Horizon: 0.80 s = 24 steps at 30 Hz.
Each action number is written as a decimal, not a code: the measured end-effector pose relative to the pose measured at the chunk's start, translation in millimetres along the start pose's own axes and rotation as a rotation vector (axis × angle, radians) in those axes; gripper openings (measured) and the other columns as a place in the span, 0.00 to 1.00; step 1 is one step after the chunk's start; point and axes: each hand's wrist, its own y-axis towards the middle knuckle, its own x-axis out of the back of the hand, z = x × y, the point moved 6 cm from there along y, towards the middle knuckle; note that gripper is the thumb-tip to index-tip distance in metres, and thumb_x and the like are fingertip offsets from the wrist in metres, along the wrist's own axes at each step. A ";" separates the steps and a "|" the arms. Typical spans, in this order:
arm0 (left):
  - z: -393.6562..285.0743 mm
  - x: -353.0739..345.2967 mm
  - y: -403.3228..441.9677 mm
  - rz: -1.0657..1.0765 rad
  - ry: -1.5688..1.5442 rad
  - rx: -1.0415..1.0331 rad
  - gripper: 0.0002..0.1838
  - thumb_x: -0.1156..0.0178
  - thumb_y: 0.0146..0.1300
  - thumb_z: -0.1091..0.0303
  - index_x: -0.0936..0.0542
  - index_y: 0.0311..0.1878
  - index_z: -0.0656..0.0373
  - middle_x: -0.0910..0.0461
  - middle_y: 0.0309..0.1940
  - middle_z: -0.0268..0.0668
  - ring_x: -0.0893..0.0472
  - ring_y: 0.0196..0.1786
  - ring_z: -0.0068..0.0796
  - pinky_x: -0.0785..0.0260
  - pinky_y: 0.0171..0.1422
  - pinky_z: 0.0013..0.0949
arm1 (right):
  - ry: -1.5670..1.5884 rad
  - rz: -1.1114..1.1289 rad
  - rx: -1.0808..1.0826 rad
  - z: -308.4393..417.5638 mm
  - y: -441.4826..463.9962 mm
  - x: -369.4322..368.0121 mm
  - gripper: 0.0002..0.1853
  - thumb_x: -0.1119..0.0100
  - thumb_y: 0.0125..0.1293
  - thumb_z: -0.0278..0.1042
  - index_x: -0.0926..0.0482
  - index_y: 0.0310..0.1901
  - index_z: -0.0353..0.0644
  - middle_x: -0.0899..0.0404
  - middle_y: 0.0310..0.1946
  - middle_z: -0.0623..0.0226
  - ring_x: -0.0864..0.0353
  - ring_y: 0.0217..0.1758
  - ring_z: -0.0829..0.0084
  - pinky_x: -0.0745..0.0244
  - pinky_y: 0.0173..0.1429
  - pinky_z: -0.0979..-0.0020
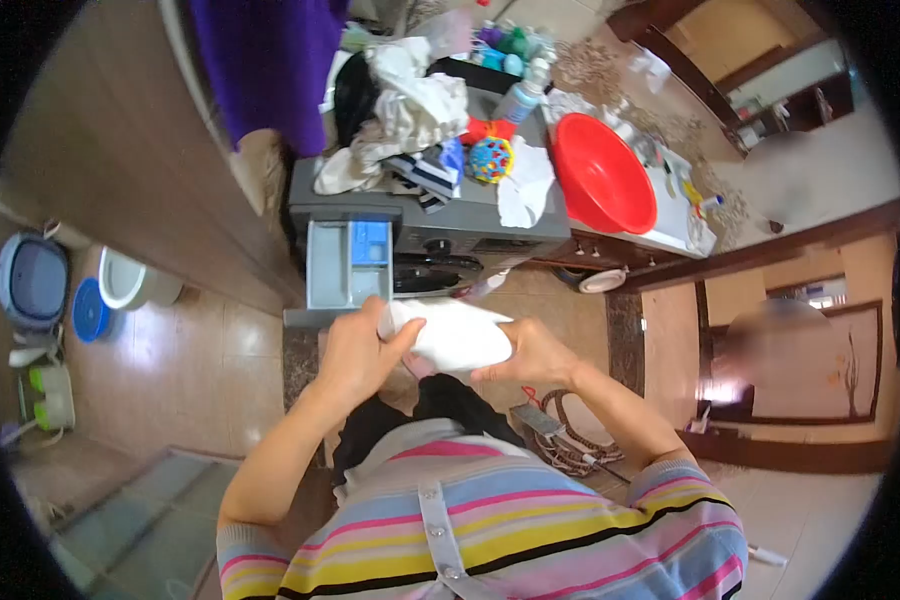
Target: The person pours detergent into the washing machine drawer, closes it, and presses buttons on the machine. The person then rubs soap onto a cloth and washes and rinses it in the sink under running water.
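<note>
In front of my body I hold a plain white packet, soft-looking and bulging, with no label visible. My left hand pinches its left end, thumb on top. The fingers of my right hand are closed round the other end. Just beyond my left hand, the detergent drawer of a dark grey washing machine is pulled out; it has pale grey compartments and a blue insert. What the packet contains is hidden.
Clothes, a colourful toy ball and a pump bottle lie or stand on the machine. A red basin rests on the counter at right. A purple cloth hangs at left. Basins and a blue bucket stand left.
</note>
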 end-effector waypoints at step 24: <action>-94.7 -310.4 261.3 0.252 0.715 -0.768 0.45 0.27 0.46 0.61 0.37 0.66 0.66 0.34 0.64 0.53 0.35 0.67 0.51 0.43 0.71 0.45 | 1.027 -0.329 -0.720 -505.9 -22.6 -156.5 0.33 0.23 0.40 0.38 0.21 0.50 0.31 0.18 0.45 0.55 0.19 0.48 0.64 0.27 0.55 0.68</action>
